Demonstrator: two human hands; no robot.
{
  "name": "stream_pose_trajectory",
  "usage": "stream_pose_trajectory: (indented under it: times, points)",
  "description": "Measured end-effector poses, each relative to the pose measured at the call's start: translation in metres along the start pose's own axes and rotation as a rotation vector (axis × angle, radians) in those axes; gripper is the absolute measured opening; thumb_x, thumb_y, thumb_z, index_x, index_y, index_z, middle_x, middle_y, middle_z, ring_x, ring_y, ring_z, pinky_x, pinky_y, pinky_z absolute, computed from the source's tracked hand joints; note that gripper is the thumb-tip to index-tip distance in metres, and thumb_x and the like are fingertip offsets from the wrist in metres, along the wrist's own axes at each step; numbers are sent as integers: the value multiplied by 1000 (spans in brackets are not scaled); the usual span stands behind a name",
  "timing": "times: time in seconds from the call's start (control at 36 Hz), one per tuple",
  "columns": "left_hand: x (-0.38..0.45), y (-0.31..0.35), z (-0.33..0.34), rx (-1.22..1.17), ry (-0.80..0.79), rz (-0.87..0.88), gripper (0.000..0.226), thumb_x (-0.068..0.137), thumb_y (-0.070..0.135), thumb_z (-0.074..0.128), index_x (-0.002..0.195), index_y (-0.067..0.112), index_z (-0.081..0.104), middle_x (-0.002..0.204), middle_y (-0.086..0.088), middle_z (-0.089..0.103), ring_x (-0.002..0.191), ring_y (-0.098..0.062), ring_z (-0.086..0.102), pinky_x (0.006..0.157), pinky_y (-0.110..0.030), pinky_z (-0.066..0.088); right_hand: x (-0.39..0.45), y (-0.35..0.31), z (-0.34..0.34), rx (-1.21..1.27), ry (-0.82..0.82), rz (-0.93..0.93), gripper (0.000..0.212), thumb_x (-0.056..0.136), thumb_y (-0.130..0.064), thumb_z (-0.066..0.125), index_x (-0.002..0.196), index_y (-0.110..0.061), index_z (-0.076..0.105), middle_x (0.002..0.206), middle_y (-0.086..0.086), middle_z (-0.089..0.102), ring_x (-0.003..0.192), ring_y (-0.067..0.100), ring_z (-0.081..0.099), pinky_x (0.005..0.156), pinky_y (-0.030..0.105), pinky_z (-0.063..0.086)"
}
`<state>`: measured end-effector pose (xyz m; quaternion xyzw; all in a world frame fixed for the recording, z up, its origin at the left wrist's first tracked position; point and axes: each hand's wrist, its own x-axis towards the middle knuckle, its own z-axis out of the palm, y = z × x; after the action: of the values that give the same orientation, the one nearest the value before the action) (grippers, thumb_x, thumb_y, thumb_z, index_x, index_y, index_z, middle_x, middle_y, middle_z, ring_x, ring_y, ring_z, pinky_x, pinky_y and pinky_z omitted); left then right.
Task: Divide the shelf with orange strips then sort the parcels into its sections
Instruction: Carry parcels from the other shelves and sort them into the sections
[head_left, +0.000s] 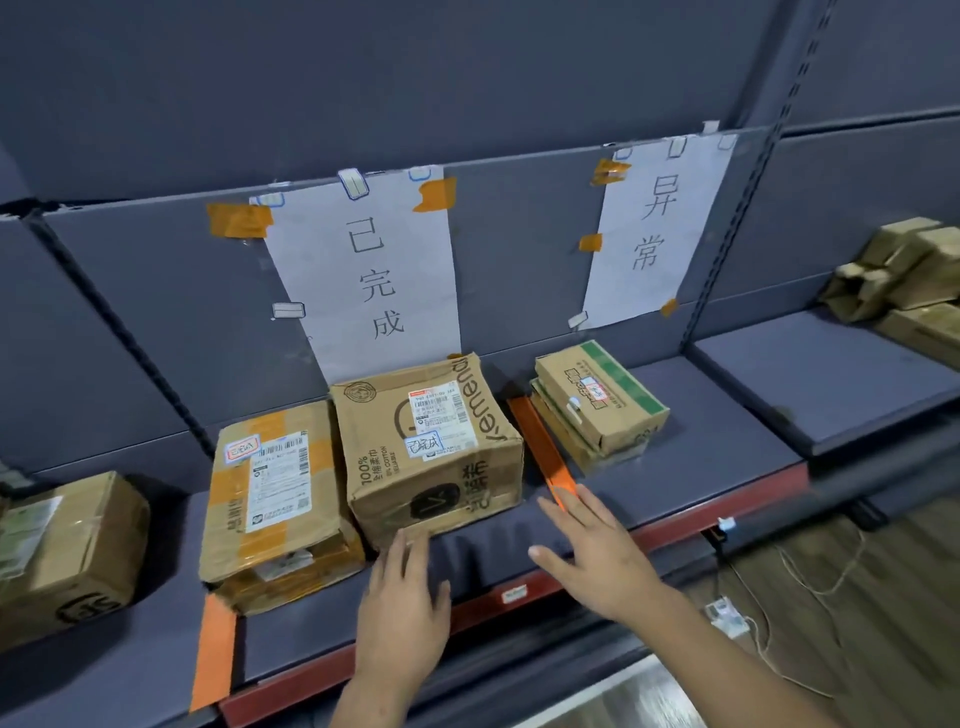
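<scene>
**Hands open at shelf front, parcels sorted between strips**

Left hand (402, 613) flat, fingers spread, tips touching the front bottom edge of the big box (431, 447). Right hand (597, 551) also open and empty, fingers splayed over the shelf (727, 441), fingertips at the near end of the right strip (543, 447). Left strip (213, 654) runs down the shelf front, beside the taped parcel (270, 488). Taped parcel and big box sit between the strips, under the left sign (374, 275). Green-edged box (602, 400) stacked on another parcel right of the right strip, under the right sign (654, 223). One more box (67, 551) far left.
</scene>
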<state>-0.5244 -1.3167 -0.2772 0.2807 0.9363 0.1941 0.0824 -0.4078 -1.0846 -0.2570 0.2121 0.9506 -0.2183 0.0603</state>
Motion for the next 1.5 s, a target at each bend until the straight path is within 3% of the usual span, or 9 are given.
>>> stream_pose_trajectory:
  times: [0.25,0.56,0.75,0.97,1.03,1.17,1.33,1.44,1.5]
  points:
    - [3,67,-2,102,-102,105,61,99,51,47,155,31,31,162,7,27,148,-20,26,114,-36,36,-46,43,-37,-79,82,41,112,66,-93,-10,162,-39,12,171,-13,-2,156,15,-14,128,40,6]
    - [-10,157,20,64,-194,232,65,102,50,44,159,36,16,167,13,10,153,-16,13,118,-36,32,-115,100,-72,84,198,146,96,77,-87,7,161,-41,13,168,-19,-5,155,9,-17,128,35,1]
    - [-20,211,33,57,-161,305,66,102,48,46,159,36,14,166,13,13,151,-13,16,115,-29,31,-157,140,-87,169,261,213,92,80,-87,13,160,-42,13,168,-20,-7,154,8,-17,128,34,5]
    - [-30,277,65,16,-195,413,65,100,44,51,157,34,22,165,10,17,150,-15,23,119,-26,19,-208,189,-95,258,317,306,101,70,-94,5,159,-45,10,165,-25,-10,152,4,-19,127,31,4]
    - [-33,295,74,6,-211,430,65,100,44,51,157,34,21,166,10,15,150,-15,21,119,-25,17,-222,203,-95,255,320,337,103,69,-96,3,159,-47,9,162,-28,-13,151,1,-20,128,33,10]
    - [-41,340,96,-40,-254,482,65,100,45,50,157,36,19,166,13,13,150,-14,20,118,-26,21,-256,233,-102,313,326,414,88,79,-88,19,158,-50,11,160,-33,-14,150,-2,-22,127,32,8]
    - [-47,391,116,-70,-330,545,66,101,44,49,158,36,17,166,13,9,152,-13,14,119,-28,23,-288,264,-108,335,357,512,100,69,-94,10,158,-48,11,161,-30,-14,147,-3,-23,125,31,4]
    - [-41,421,131,-64,-368,585,66,102,45,48,158,36,15,167,14,5,153,-10,11,120,-27,18,-299,287,-116,313,359,573,76,93,-77,34,159,-46,10,159,-30,-14,150,2,-20,124,29,2]
    - [-35,435,139,-54,-389,602,67,102,44,48,158,36,13,167,14,5,152,-10,12,120,-29,19,-302,301,-120,285,375,606,76,93,-76,34,159,-45,10,160,-28,-12,153,6,-18,123,27,0]
